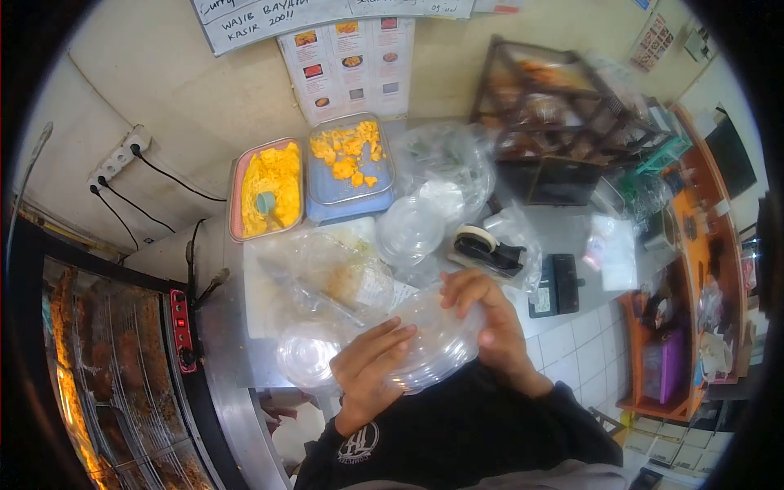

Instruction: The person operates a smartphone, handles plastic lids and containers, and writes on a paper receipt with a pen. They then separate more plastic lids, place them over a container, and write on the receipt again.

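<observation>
A clear round plastic container (437, 347) with ringed edges is held up in front of my chest. My left hand (371, 367) is closed against its left side, fingers laid across the rim. On the other side my right hand (490, 322) grips it with bent fingers over the top edge and the thumb near the side. Just left of my left hand, another clear round plastic container (308, 354) sits at the counter edge. More clear round containers (411, 231) lie beyond my hands, beside a black tape dispenser (488, 250) with a roll of tape.
Two metal trays of yellow food (273, 184) (351, 155) stand at the wall. A plastic bag (335, 273) covers part of the white board (261, 302). On the left is a lit display warmer (122, 384); on the right, a black device (554, 284) and a dark rack (539, 106).
</observation>
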`<move>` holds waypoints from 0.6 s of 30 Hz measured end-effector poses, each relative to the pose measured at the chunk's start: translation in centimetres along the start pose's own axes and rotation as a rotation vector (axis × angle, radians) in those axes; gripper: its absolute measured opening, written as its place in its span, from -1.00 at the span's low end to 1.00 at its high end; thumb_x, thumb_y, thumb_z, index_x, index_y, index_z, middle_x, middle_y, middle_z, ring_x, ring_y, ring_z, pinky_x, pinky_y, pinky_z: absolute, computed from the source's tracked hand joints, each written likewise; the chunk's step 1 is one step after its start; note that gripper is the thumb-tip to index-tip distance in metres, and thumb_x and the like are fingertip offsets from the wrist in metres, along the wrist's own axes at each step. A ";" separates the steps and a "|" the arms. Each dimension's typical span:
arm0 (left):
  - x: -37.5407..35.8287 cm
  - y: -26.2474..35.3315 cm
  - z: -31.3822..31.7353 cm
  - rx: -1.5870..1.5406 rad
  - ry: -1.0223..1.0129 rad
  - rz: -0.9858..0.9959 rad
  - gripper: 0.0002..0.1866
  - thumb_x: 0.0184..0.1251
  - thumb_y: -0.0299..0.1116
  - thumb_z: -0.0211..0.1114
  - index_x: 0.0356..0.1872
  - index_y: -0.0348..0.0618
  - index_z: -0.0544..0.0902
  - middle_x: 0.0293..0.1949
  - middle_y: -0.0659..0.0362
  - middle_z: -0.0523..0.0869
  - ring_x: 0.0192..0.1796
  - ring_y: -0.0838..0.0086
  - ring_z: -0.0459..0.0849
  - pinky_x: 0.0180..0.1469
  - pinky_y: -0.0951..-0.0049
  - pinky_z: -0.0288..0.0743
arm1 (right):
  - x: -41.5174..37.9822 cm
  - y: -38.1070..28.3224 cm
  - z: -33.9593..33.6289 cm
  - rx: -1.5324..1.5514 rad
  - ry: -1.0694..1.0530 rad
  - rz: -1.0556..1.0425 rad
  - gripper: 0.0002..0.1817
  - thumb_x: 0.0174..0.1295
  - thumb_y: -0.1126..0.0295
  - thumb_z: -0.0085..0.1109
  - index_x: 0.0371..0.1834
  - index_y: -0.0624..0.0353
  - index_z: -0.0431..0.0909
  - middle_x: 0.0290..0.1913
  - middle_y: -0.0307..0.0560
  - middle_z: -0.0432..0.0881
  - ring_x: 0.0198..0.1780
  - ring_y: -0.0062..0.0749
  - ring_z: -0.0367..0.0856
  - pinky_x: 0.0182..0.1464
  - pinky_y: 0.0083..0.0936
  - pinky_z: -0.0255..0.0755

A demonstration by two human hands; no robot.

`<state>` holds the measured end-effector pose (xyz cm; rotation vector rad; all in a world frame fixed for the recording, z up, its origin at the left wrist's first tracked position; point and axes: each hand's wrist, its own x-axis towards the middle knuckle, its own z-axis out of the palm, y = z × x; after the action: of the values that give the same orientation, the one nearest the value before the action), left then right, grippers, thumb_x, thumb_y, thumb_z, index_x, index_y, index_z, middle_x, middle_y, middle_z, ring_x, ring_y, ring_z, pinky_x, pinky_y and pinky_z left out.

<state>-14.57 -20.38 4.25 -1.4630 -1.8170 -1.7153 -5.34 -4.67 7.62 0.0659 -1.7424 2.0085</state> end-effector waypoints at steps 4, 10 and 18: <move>-0.2 -0.3 -0.1 0.000 -0.019 0.016 -0.53 -0.22 -0.46 0.35 -0.13 -0.18 0.52 -0.22 0.02 0.69 -0.20 0.10 0.69 -0.19 0.35 0.59 | 0.0 0.0 0.0 0.021 0.009 0.017 -0.59 0.07 0.06 0.11 -0.23 0.17 0.35 -0.16 -0.09 0.31 -0.03 -0.38 0.24 0.07 -0.50 0.04; 0.4 0.7 -0.8 0.059 -0.095 -0.062 -0.53 -0.17 -0.56 0.42 -0.14 -0.18 0.47 -0.29 -0.05 0.68 -0.30 0.18 0.70 -0.25 0.36 0.58 | -0.1 0.7 0.3 0.130 0.081 0.119 -0.56 0.08 0.03 0.09 -0.20 0.19 0.34 -0.16 -0.11 0.34 -0.06 -0.43 0.28 0.06 -0.52 0.07; -0.1 0.7 0.1 0.083 0.051 -0.012 -0.64 -0.18 -0.56 0.39 -0.27 0.01 0.56 -0.30 0.02 0.68 -0.43 0.28 0.67 -0.43 0.49 0.50 | -0.5 2.7 -0.1 0.371 0.160 0.344 -0.55 0.13 0.02 0.02 -0.15 0.21 0.36 -0.14 -0.14 0.41 -0.03 -0.46 0.31 0.07 -0.53 0.10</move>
<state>-13.98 -20.51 4.58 -1.3661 -1.8507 -1.6458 -5.86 -4.97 4.98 -0.2848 -1.3334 2.4879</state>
